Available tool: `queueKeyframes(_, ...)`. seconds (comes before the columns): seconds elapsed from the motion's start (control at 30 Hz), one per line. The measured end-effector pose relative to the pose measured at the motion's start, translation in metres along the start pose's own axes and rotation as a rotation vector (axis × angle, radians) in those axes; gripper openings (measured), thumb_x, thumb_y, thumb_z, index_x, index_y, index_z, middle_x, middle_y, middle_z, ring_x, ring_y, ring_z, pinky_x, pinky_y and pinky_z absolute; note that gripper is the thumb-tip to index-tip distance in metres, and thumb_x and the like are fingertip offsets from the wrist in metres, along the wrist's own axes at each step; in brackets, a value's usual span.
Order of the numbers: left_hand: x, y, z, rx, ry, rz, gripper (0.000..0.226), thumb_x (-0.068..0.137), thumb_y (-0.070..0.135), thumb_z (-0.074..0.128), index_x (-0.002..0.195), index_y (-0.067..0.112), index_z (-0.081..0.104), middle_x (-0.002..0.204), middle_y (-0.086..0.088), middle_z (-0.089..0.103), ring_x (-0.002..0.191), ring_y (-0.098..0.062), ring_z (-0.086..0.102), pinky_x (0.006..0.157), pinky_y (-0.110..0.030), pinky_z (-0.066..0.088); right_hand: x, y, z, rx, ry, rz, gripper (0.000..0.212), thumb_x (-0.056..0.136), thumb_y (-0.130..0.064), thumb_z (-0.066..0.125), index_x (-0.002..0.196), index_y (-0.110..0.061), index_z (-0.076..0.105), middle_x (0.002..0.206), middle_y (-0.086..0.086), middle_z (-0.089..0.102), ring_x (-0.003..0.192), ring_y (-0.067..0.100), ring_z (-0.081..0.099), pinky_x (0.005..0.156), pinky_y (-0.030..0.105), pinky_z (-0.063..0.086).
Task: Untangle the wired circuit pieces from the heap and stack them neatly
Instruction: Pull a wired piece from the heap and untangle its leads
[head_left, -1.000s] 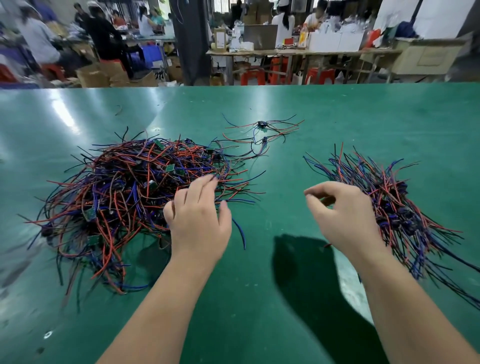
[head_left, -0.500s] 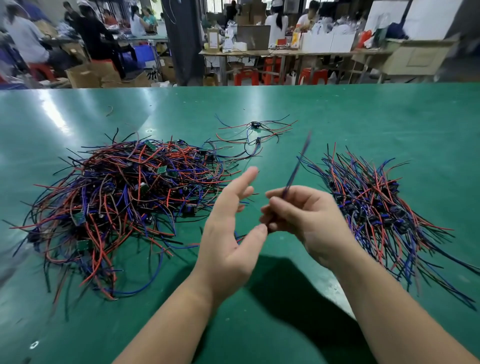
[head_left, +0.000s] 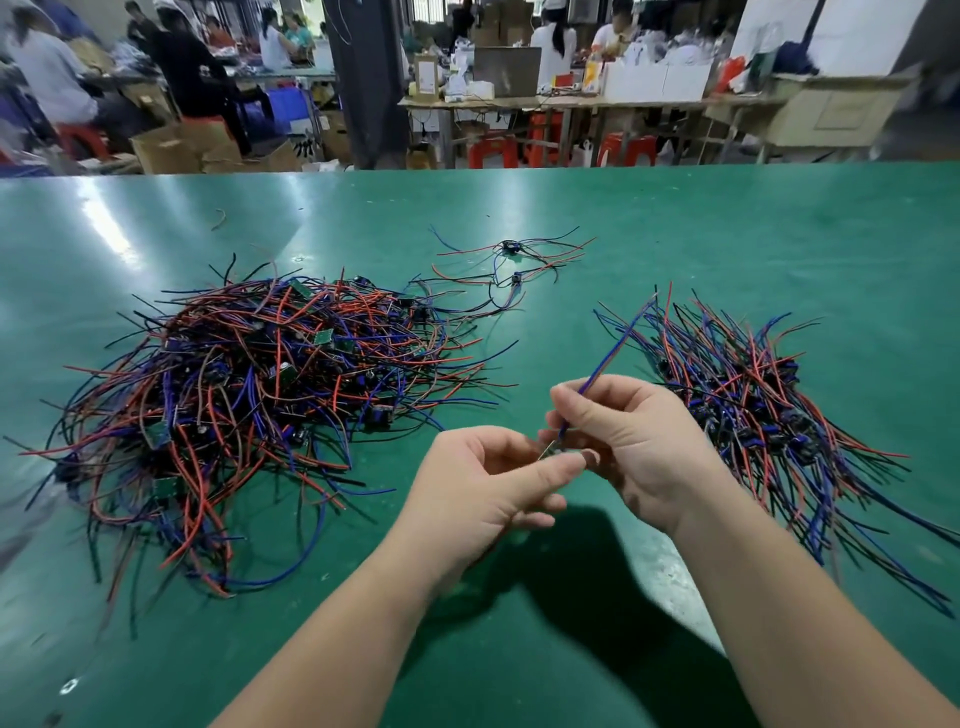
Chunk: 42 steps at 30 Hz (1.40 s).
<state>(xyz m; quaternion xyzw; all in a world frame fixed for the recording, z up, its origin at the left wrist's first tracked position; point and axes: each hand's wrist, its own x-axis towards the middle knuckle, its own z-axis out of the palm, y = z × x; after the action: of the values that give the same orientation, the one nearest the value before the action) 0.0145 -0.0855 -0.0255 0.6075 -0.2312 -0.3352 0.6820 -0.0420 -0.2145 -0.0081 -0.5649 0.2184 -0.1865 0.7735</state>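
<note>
The right hand (head_left: 639, 447) has its grip clamped on a blue-and-red wire (head_left: 608, 358), which slants up from it toward the stack (head_left: 753, 405) at right. The left hand (head_left: 483, 499), fingers curled, meets the wire's bare lower end; whether its grip pinches it I cannot tell. The heap (head_left: 249, 395) lies left on the green worktop (head_left: 727, 234), with loose pieces (head_left: 511, 260) beyond.

red, blue, black wires (head_left: 249, 395), green table (head_left: 727, 234)
</note>
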Motion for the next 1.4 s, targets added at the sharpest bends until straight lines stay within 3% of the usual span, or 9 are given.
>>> queueKeyframes(0.1,0.0,-0.001,0.001,0.076,0.043,0.043,0.027,0.061,0.027,0.08,0.068,0.003,0.069,0.063,-0.012,0.067,0.05,-0.017,0.061,0.05,-0.024,0.052,0.0,0.007,0.005,-0.077,-0.01,-0.042,0.016,0.052,-0.026,0.074,0.061,-0.013,0.07,0.059,0.004,0.067,0.049,0.011,0.058,0.048,0.02,0.041)
queueKeyframes(0.23,0.0,0.002,-0.001,-0.011,0.019,-0.031,0.051,0.063,0.027,0.075,0.087,-0.016,0.064,0.062,-0.008,0.066,0.049,-0.013,0.061,0.047,-0.021,0.05,-0.003,0.005,0.005,-0.056,-0.086,-0.013,0.017,0.056,-0.018,0.072,0.071,-0.01,0.07,0.06,0.004,0.066,0.053,0.01,0.058,0.053,0.019,0.045)
queueKeyframes(0.47,-0.007,0.003,0.002,0.025,-0.156,-0.178,0.027,0.059,0.031,0.078,0.063,0.008,0.063,0.064,-0.013,0.067,0.052,-0.017,0.064,0.049,-0.022,0.05,0.011,-0.031,-0.049,0.112,0.26,-0.029,0.007,0.085,-0.005,0.062,0.079,-0.006,0.063,0.057,0.002,0.067,0.047,0.006,0.057,0.044,0.012,0.042)
queueKeyframes(0.7,-0.006,0.006,-0.005,0.084,-0.236,-0.179,0.028,0.055,0.036,0.077,0.069,0.012,0.071,0.063,0.002,0.063,0.053,-0.004,0.051,0.053,-0.013,0.042,0.018,-0.025,-0.054,0.231,0.337,-0.059,0.01,0.088,-0.014,0.063,0.081,-0.007,0.066,0.055,0.0,0.065,0.046,0.006,0.057,0.046,0.012,0.045)
queueKeyframes(0.8,-0.004,0.012,-0.013,-0.103,-0.198,-0.135,0.024,0.057,0.033,0.073,0.07,0.012,0.075,0.061,0.002,0.058,0.048,-0.005,0.042,0.05,-0.013,0.035,0.02,-0.025,-0.062,0.295,0.358,-0.058,0.018,0.095,-0.018,0.055,0.083,-0.008,0.065,0.056,-0.002,0.064,0.048,0.005,0.058,0.049,0.012,0.046)
queueKeyframes(0.93,-0.001,0.024,-0.017,-0.529,-0.078,-0.086,0.016,0.065,0.027,0.066,0.062,0.013,0.072,0.059,0.001,0.061,0.048,-0.006,0.059,0.051,-0.016,0.052,0.021,-0.015,-0.058,0.094,0.133,0.092,0.01,0.092,-0.008,0.055,0.091,-0.006,0.065,0.065,0.005,0.067,0.051,0.008,0.06,0.048,0.013,0.047)
queueKeyframes(1.13,-0.001,0.033,-0.025,-0.743,0.028,-0.047,0.023,0.063,0.031,0.064,0.057,0.011,0.073,0.064,-0.001,0.072,0.055,-0.005,0.069,0.046,-0.016,0.054,0.012,0.0,-0.04,-0.312,-0.192,0.209,0.015,0.081,0.003,0.065,0.094,-0.004,0.068,0.07,0.009,0.068,0.051,0.011,0.057,0.047,0.015,0.044)
queueKeyframes(1.27,0.0,0.029,-0.017,-0.7,0.059,-0.073,0.024,0.056,0.032,0.069,0.063,0.009,0.073,0.063,-0.003,0.072,0.052,-0.007,0.068,0.042,-0.017,0.052,0.003,0.007,-0.012,-0.011,-0.382,0.078,0.033,0.063,-0.011,0.073,0.096,-0.012,0.075,0.078,0.007,0.067,0.056,0.012,0.056,0.054,0.016,0.045)
queueKeyframes(1.4,0.001,0.015,-0.004,-0.537,0.051,-0.033,0.041,0.057,0.034,0.072,0.089,0.012,0.058,0.069,-0.007,0.073,0.053,-0.009,0.068,0.043,-0.018,0.052,0.002,0.008,0.01,0.303,-0.31,-0.071,0.022,0.056,-0.02,0.072,0.077,-0.014,0.078,0.07,0.001,0.07,0.058,0.007,0.061,0.056,0.015,0.048)
